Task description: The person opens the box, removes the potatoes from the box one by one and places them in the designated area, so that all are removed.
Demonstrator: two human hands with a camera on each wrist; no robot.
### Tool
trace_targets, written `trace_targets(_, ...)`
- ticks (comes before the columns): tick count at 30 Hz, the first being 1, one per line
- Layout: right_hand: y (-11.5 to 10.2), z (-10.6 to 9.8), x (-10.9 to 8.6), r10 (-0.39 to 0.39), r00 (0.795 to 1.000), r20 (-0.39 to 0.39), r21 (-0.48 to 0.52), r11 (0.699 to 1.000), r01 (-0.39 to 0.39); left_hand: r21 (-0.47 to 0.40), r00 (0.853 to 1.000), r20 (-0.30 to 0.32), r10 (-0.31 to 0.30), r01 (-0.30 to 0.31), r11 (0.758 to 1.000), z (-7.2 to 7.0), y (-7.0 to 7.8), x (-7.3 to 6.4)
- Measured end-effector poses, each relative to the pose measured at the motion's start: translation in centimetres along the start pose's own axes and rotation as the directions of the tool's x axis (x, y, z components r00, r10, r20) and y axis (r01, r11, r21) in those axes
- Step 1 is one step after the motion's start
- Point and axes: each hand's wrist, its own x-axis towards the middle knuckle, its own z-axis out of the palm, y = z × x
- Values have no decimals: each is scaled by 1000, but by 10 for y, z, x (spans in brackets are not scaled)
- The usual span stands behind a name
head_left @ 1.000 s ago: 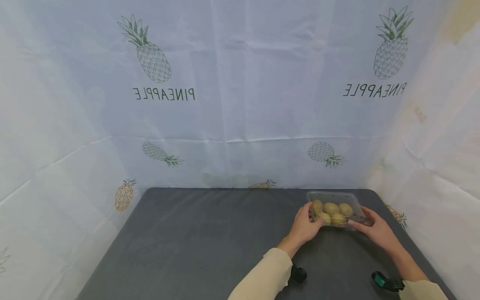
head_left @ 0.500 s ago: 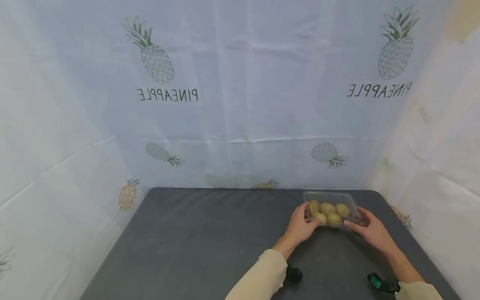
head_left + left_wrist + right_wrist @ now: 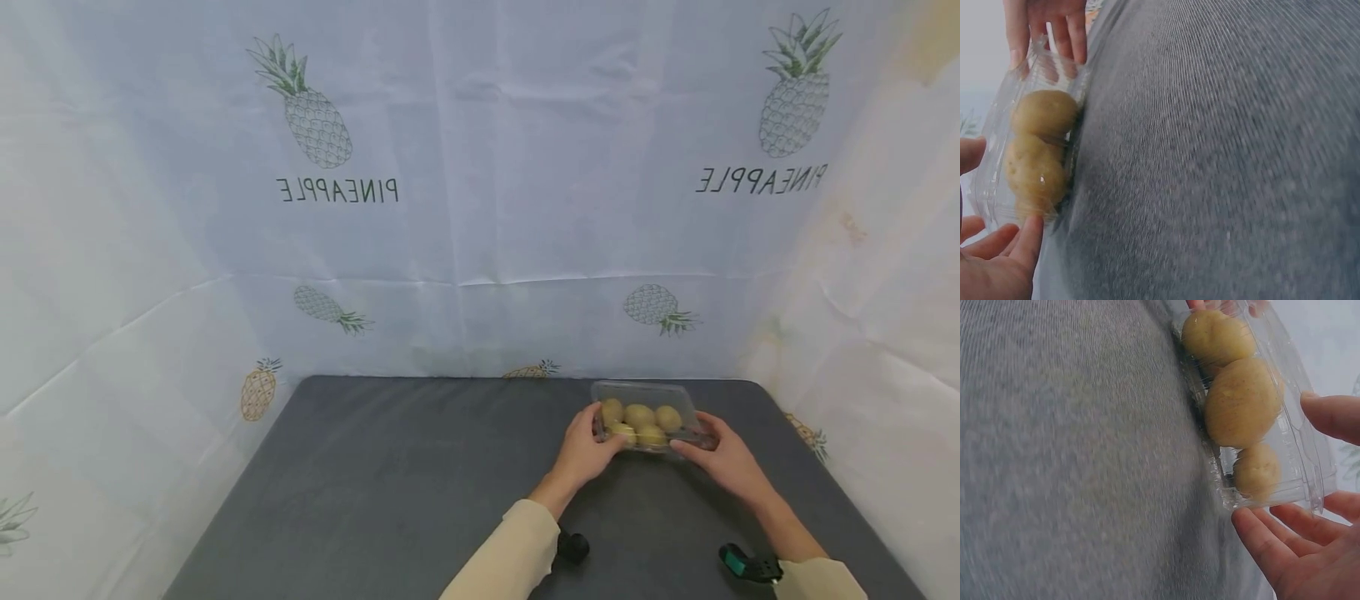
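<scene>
I have both hands on a clear plastic box [image 3: 690, 408], which sits at 4 o'clock from the middle of my head view, close to the far edge of the dark grey surface [image 3: 360, 483]. My left hand [image 3: 587, 454] grips its end from 8 o'clock, and my right hand [image 3: 723, 462] grips the other end from 4 o'clock, so the box is clamped between the two. I cannot tell whether its base touches the surface or is just above it.

Inside I can count five potatoes [image 3: 639, 417], yellowish brown, gathered toward the 9 o'clock end of the box. From my right wrist, three of them run in a line from 12 o'clock to 6 o'clock behind the clear wall.

My cream sleeves [image 3: 506, 550] reach in from the lower edge of the head view, at 6 and 5 o'clock. By my right wrist is a black device [image 3: 738, 562] with a green patch.

Beyond the surface hangs a pale curtain [image 3: 480, 208], with a large pineapple print [image 3: 318, 125] between 10 and 11 o'clock and another at 2 o'clock, each over the mirrored word PINEAPPLE.
</scene>
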Motion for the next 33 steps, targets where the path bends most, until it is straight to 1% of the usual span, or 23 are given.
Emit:
trace_targets(5, -3, 7, 3, -12, 1000, 2, 9, 1000, 12, 16, 1000, -13, -4, 4, 1000, -9, -2, -2)
trace_targets(14, -12, 22, 7, -27, 1000, 12, 45, 999, 27, -2, 999, -30, -13, 13, 1000, -26, -8, -8)
trace_targets(23, -23, 30, 11, -25, 999, 22, 39, 999, 24, -25, 999, -30, -14, 13, 1000, -39, -12, -10)
trace_targets(28, -29, 36, 14, -25, 999, 36, 45, 999, 24, 0, 999, -38, -15, 15, 1000, -49, -14, -11)
trace_targets(33, -34, 43, 19, -28, 998, 53, 42, 999, 25, 15, 999, -36, 11, -10, 1000, -59, -19, -11)
